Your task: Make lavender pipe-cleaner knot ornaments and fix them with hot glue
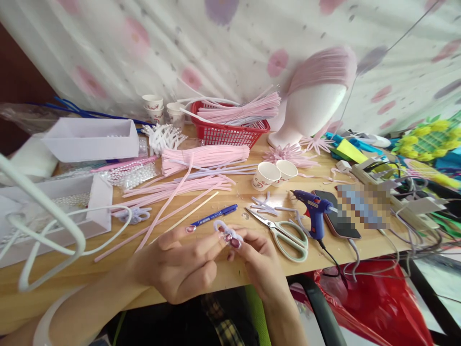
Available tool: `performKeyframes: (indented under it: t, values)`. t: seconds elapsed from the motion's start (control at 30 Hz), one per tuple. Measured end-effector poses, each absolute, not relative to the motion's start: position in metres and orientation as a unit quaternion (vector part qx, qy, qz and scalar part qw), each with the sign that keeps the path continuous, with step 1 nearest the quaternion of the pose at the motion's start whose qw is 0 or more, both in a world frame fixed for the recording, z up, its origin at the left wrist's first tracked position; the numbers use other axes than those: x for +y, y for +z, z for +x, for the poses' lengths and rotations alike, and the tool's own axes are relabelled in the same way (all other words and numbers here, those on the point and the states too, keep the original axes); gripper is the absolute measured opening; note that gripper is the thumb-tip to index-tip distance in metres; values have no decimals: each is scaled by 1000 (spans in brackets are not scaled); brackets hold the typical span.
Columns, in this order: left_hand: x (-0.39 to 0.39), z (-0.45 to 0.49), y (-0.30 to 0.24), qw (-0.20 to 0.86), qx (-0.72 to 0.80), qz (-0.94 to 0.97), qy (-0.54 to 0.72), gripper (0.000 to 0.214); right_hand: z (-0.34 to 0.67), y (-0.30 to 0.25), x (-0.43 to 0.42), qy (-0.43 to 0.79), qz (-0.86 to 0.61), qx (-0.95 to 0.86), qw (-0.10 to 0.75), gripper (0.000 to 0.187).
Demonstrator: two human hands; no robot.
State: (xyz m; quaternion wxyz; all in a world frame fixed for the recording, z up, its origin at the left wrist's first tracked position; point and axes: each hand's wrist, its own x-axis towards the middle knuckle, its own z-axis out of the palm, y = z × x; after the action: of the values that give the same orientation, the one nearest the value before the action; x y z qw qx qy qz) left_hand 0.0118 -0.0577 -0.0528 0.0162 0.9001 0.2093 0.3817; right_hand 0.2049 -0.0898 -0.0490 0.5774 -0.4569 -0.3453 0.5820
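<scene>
Wooden counter [90,269] surface carries pink pipe cleaners [201,158], scissors [284,233], a blue pen [215,216] and a glue gun [313,211]. At the near edge, left hand [180,266] and right hand [257,257] meet; fingers of both pinch a small lilac pipe-cleaner loop [226,229], held just above the counter.

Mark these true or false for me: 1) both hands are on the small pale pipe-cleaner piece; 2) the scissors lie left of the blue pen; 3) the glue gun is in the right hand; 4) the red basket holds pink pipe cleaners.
1) True: the left hand and right hand pinch the pale pipe-cleaner piece between their fingertips.
2) False: the scissors lie right of the blue pen.
3) False: the glue gun rests on the table, beyond the scissors, untouched.
4) True: the red basket holds pink pipe cleaners.
</scene>
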Motion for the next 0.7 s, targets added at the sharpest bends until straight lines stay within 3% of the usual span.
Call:
performKeyframes:
  t: [0.13, 0.23, 0.47, 0.7]
  values:
    - [-29, 13, -43, -72, 100, 917, 381, 15, 203, -53, -87, 581, -459, -310, 597, 21]
    - [-17, 11, -41, -47, 73, 928, 363, 11, 201, -54, -85, 570, -454, -311, 610, 23]
    - [-17, 17, -43, 191, 232, 831, 468, 35, 201, -54, -81, 522, -481, -357, 607, 28]
    - [-4, 23, -39, 479, 297, 758, 328, 16, 209, -52, -78, 549, -464, -402, 567, 23]
